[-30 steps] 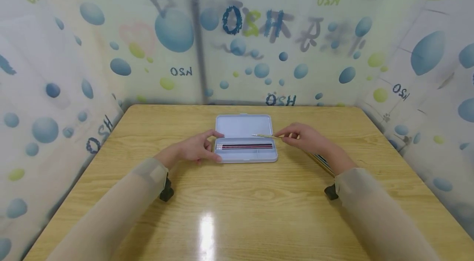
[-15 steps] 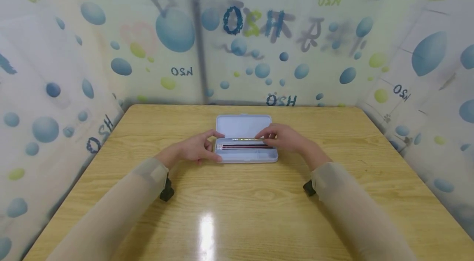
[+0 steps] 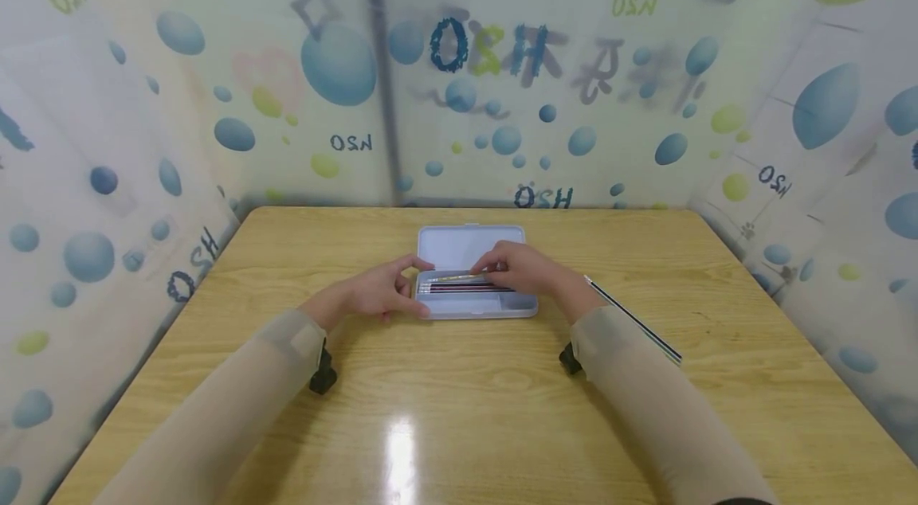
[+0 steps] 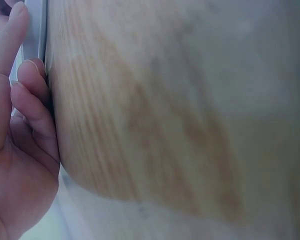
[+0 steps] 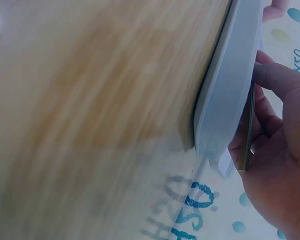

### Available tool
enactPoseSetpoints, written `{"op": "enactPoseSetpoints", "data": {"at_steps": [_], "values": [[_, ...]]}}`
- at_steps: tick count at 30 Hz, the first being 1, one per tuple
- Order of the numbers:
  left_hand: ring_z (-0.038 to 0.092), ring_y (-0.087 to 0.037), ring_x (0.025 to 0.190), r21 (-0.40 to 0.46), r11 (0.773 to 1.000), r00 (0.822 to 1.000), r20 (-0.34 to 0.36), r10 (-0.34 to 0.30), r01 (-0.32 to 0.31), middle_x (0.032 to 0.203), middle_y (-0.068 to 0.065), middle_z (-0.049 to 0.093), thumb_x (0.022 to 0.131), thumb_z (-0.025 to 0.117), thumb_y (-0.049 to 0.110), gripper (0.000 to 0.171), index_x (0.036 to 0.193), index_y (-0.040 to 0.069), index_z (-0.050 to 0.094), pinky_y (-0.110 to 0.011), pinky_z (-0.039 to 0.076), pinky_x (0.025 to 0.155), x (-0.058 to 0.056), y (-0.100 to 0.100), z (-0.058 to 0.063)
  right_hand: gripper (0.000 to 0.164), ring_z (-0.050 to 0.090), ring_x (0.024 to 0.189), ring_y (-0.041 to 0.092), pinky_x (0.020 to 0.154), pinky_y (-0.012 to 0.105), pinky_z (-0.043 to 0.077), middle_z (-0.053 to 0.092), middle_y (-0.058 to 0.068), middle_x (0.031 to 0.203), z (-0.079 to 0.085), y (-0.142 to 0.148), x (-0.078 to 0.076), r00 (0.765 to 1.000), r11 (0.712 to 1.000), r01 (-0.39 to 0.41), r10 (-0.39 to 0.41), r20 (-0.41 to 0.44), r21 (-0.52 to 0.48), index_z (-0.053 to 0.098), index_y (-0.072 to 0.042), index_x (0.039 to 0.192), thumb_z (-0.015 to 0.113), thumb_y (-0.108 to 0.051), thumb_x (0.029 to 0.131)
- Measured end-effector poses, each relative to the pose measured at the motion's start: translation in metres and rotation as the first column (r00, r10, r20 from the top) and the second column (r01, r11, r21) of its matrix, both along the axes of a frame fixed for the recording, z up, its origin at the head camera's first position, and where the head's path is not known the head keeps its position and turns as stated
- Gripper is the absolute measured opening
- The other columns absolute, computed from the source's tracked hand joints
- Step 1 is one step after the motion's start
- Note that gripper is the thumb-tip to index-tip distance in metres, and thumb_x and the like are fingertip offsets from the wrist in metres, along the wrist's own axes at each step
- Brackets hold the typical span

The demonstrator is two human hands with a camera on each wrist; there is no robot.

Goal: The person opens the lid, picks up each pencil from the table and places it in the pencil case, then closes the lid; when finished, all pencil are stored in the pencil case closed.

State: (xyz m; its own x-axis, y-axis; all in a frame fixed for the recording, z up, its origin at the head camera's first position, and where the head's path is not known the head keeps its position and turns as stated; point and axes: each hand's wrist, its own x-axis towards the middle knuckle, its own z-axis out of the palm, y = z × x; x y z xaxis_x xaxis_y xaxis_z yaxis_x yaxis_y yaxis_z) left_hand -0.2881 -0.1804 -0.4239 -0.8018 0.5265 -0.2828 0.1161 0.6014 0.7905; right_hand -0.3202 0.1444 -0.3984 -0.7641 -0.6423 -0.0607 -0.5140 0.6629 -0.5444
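We saw the left hand (image 3: 373, 290) at nine o'clock of the open pencil case (image 3: 459, 306), holding that end with thumb and forefinger spread to the front and rear corners; in the left wrist view its other fingers were loosely curled. The right hand (image 3: 527, 270), at about three o'clock, pinched a gold pencil (image 3: 453, 278) between thumb and fingers, nearly closed. Its own fingers concealed part of the shaft, and we could not tell whether the pencil touched the case floor.

The case, pale bluish white and shallow with rounded corners, lay at the middle of the table (image 3: 473, 385), its lid (image 3: 459, 246) folded back toward twelve o'clock. The gold pencil ran just behind slim dark pencils (image 3: 466, 288), black and dark red with pale left ends, in the long compartment; the right hand covered their other ends. A small compartment occupied the four o'clock corner.

Farther out at four o'clock, striped pencils (image 3: 634, 322) slanted across the wood, partly masked by the right sleeve (image 3: 645, 385); we could not count them. The lower edge cropped both sleeves. At twelve o'clock rose a spotted wall hanging (image 3: 459, 115). Both wrist views showed the tabletop blurred.
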Motion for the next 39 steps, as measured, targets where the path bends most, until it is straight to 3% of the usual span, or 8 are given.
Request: {"op": "enactPoseSetpoints", "data": {"at_steps": [9,22,30,39], "values": [[0.048,-0.016,0.055,-0.003,1.000,1.000,0.015,0.006,-0.006,0.080,0.000,0.055,0.094,0.089,0.038,0.086,0.163,0.028,0.038,-0.026,0.045,0.053,0.000,0.001,0.000,0.026,0.061,0.103,0.020,0.099,0.041,0.053,0.070,0.006,0.114,0.000,-0.014,-0.003,0.999,0.999,-0.045,0.045,-0.010,0.012,0.082,-0.020,0.128,0.068,-0.011,0.108],[0.048,-0.015,0.055,0.004,1.000,1.000,0.005,0.006,-0.006,0.079,0.000,0.055,0.095,0.090,0.036,0.086,0.163,0.026,0.039,-0.026,0.044,0.053,0.000,0.001,-0.001,0.026,0.061,0.105,0.020,0.101,0.041,0.054,0.070,0.006,0.116,0.000,-0.012,-0.002,1.000,1.000,-0.014,0.014,-0.004,0.019,0.083,-0.021,0.127,0.069,-0.011,0.108],[0.047,-0.015,0.055,0.016,1.000,1.000,0.003,0.009,-0.009,0.079,0.000,0.054,0.095,0.090,0.033,0.087,0.164,0.025,0.038,-0.025,0.043,0.052,0.001,0.001,0.000,0.024,0.062,0.105,0.021,0.096,0.039,0.054,0.070,0.004,0.119,0.005,0.010,0.007,0.999,0.999,0.048,-0.048,0.021,0.006,0.082,-0.024,0.128,0.069,-0.016,0.109],[0.047,-0.014,0.055,0.015,1.000,1.000,-0.005,-0.007,0.007,0.079,-0.001,0.054,0.096,0.089,0.033,0.088,0.166,0.022,0.036,-0.025,0.044,0.053,0.001,0.000,0.001,0.024,0.064,0.108,0.021,0.093,0.038,0.054,0.073,0.003,0.124,0.011,0.053,0.023,0.997,0.997,0.078,-0.078,0.010,-0.021,0.080,-0.019,0.130,0.070,-0.021,0.109]]}}
